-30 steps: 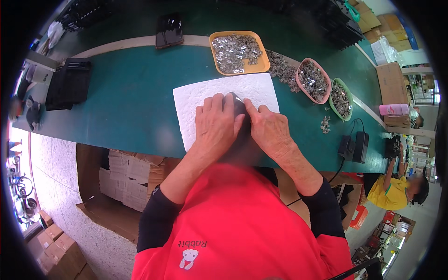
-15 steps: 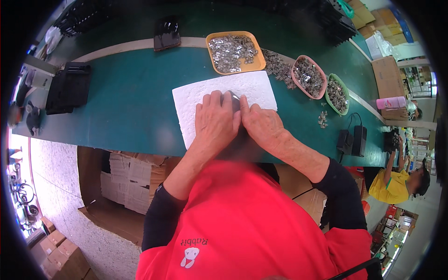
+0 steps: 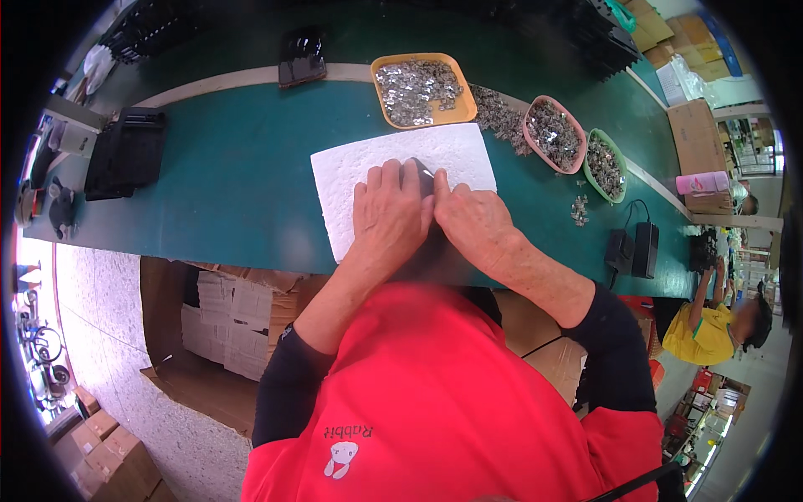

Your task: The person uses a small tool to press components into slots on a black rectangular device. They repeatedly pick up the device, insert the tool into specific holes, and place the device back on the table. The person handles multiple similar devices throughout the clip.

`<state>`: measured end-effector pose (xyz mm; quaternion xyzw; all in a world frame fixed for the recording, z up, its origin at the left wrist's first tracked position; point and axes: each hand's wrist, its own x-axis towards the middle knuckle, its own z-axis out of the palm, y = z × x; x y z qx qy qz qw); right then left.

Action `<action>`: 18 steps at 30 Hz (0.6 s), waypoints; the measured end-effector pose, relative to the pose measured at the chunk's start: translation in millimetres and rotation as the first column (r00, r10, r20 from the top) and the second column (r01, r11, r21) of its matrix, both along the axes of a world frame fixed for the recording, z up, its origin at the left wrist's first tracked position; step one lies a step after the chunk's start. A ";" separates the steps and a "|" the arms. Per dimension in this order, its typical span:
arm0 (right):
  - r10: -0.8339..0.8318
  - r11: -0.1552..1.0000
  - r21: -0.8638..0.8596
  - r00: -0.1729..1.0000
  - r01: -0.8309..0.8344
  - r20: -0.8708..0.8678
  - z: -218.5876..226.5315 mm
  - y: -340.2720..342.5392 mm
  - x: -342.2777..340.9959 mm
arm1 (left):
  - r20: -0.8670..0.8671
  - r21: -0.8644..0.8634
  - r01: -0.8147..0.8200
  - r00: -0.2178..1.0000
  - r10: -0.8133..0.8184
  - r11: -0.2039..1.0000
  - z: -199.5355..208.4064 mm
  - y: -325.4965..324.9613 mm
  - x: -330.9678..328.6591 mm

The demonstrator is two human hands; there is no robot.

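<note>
A white foam sheet [image 3: 336,177] lies on the green table in front of me. Over it is a dark, smooth part [image 3: 431,258], mostly covered by my hands and running back toward my body. My left hand [image 3: 388,211] lies over its left side with the fingers bent around it. My right hand [image 3: 478,219] presses against its right side, index finger along the far end and the other fingers curled under. A small bright spot shows beside that fingertip; whether it is a metal piece or a glint I cannot tell.
Beyond the sheet stands a yellow tray [image 3: 468,114] of small metal clips. Loose clips [image 3: 500,117] lie beside a pink basket [image 3: 530,138] and a green basket [image 3: 621,194]. Black adapters [image 3: 644,249] sit at right, black plastic parts [image 3: 127,155] at left. A co-worker in yellow [image 3: 698,335] is at far right.
Both hands stay on the dark part over the foam sheet, with only a slight shift of the fingers. The view has tilted a little; nothing else has visibly moved.
</note>
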<state>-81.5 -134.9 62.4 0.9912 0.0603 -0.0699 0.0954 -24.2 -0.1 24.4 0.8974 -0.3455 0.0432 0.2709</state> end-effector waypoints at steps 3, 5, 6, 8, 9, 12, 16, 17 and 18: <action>-0.121 0.988 0.087 0.991 0.126 -0.056 6.9 15.8 6.9 | 0.080 -0.053 -0.001 0.997 0.005 0.999 -7.2 -2.4 1.1; -0.142 0.983 0.109 0.988 0.149 -0.063 9.3 16.7 9.2 | 0.109 -0.058 -0.012 0.994 0.018 0.998 -7.0 -2.4 1.3; -0.099 0.992 0.072 0.994 0.102 -0.046 9.6 13.9 7.5 | 0.101 -0.062 -0.006 0.995 0.012 0.998 -6.7 -1.5 0.4; -0.049 0.996 0.079 0.999 0.048 0.004 4.9 3.7 4.5 | 0.095 -0.075 -0.004 0.995 0.011 0.997 -4.4 0.5 1.3; -0.048 0.991 0.123 0.998 0.044 0.035 -4.0 -5.9 0.4 | 0.068 -0.057 -0.007 0.998 0.011 0.998 -3.1 0.1 1.1; -0.133 0.947 0.296 0.991 0.124 0.010 -5.8 -17.6 -2.5 | -0.025 -0.006 -0.007 1.000 0.007 1.000 0.8 1.6 1.6; -0.251 0.874 0.428 0.968 0.230 -0.006 -13.3 -17.6 -3.4 | -0.056 -0.201 -0.055 0.997 0.045 0.978 -6.9 1.1 8.4; -0.253 0.866 0.449 0.967 0.221 0.011 -11.7 -16.5 -2.1 | -0.053 -0.269 -0.099 0.995 0.088 0.958 -17.2 2.0 12.7; -0.254 0.857 0.469 0.967 0.212 0.028 -8.1 -15.1 -1.1 | -0.051 -0.336 -0.142 0.990 0.132 0.931 -24.4 3.5 16.8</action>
